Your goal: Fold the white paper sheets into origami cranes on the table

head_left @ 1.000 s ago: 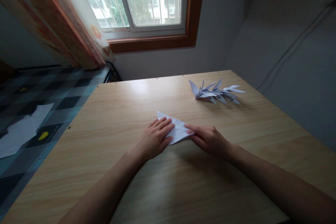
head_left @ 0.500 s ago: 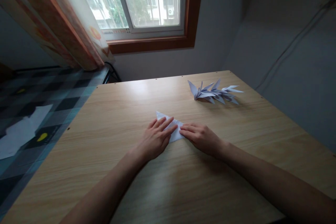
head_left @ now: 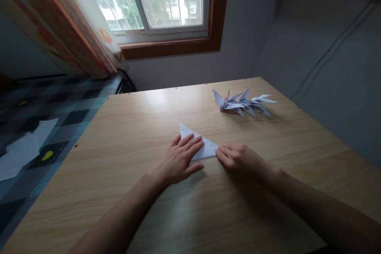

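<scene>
A folded white paper triangle point(head_left: 207, 150) lies flat on the wooden table point(head_left: 125, 135), partly covered by my hands. My left hand point(head_left: 180, 158) rests on its left part with fingers spread and the thumb held apart toward me. At the triangle's right tip, the fingers of my right hand point(head_left: 238, 158) are closed together on the paper corner. Farther back to the right sits a row of joined, pointed folded-paper pieces point(head_left: 241, 105), which neither hand touches.
Left of the table is a lower surface with a dark checked cloth point(head_left: 68, 123), where loose white paper sheets point(head_left: 24, 149) lie. A window point(head_left: 166, 0) with a patterned curtain point(head_left: 74, 20) is behind. A cable point(head_left: 330, 47) runs down the right wall.
My right hand has moved right along the paper to its tip, and more of the triangle shows. My left thumb has swung away from the fingers, off the paper.
</scene>
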`<state>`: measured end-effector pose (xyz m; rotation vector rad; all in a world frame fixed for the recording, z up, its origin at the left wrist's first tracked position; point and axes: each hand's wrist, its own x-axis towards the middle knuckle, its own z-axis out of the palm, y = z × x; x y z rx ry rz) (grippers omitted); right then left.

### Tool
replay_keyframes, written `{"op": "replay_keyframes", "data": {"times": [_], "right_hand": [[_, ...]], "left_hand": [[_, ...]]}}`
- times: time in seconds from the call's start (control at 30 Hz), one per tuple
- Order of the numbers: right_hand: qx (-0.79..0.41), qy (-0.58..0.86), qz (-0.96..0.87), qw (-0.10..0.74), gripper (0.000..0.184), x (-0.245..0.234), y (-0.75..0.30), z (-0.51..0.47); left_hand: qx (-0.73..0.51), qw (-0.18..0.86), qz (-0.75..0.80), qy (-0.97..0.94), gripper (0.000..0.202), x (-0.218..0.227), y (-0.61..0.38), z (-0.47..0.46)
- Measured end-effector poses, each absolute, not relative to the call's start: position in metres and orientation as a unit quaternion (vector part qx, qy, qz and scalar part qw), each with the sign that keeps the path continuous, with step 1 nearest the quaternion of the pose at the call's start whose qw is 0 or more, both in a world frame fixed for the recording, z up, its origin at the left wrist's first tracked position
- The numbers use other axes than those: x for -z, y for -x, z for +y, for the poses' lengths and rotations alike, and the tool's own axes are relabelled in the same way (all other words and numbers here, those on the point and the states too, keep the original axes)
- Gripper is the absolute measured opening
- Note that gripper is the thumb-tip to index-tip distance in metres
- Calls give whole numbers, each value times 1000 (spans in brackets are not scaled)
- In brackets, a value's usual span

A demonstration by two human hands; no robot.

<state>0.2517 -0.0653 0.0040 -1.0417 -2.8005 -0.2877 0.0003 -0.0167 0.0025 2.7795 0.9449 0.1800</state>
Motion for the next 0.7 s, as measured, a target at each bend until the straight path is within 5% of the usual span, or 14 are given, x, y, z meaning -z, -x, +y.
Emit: {"op": "replay_keyframes", "data": {"times": [0.1, 0.23, 0.43, 0.6, 0.7], "right_hand": [[130, 330, -924, 146, 21, -3, -255, -63], [122, 345, -869, 335, 20, -8, -258, -61], [-97, 440, -679, 579, 35, -2, -254, -60], [-405, 375, -603, 576, 83, 5, -238, -58], [-516, 350, -559, 546, 65, 0, -222, -61]], "left_hand": [[-87, 89, 309, -943, 66, 1, 1, -15], [-231, 46, 263, -935, 24, 2, 2, -13], [-447, 105, 278, -844, 6, -18, -7, -25], [-552, 325, 435, -633, 7, -38, -25, -41], [-532, 455, 450, -555, 16, -39, -33, -44]]}}
